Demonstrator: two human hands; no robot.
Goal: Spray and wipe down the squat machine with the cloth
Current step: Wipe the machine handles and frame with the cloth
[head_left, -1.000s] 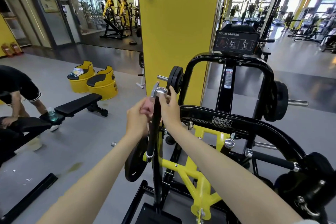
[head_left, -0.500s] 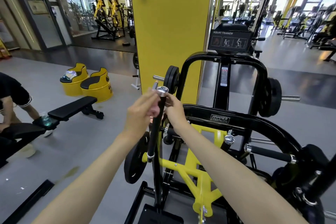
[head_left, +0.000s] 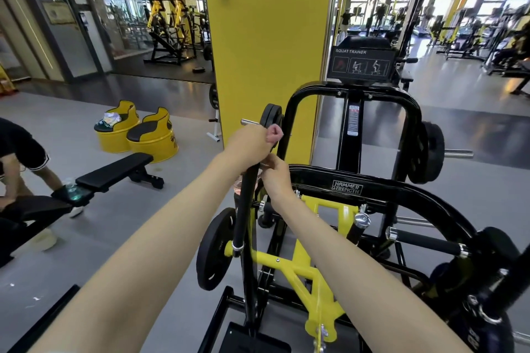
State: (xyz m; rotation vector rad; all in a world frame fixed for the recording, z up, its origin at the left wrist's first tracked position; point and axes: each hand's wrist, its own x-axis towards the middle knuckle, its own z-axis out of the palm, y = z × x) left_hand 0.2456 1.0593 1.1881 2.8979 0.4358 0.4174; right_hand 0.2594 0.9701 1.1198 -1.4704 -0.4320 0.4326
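Observation:
The black and yellow squat machine (head_left: 347, 188) fills the middle and right of the view. Its upright black handle bar (head_left: 246, 209) rises in front of me. My left hand (head_left: 249, 143) grips the top of that bar through a pink cloth (head_left: 274, 133), and a bunch of cloth sticks out to the right of the fist. Just below, my right hand (head_left: 276, 174) is curled beside the bar around a clear, pinkish spray bottle (head_left: 237, 184). The bar hides most of the bottle.
A yellow pillar (head_left: 269, 37) stands right behind the machine. A black flat bench (head_left: 114, 170) and two yellow drum seats (head_left: 152, 139) stand on the left floor. A person (head_left: 20, 149) bends over another bench at the far left. Weight plates (head_left: 213, 249) hang on the machine's pegs.
My left hand has closed over the top of the handle bar with the cloth, hiding the chrome cap. My right hand has dropped slightly below it.

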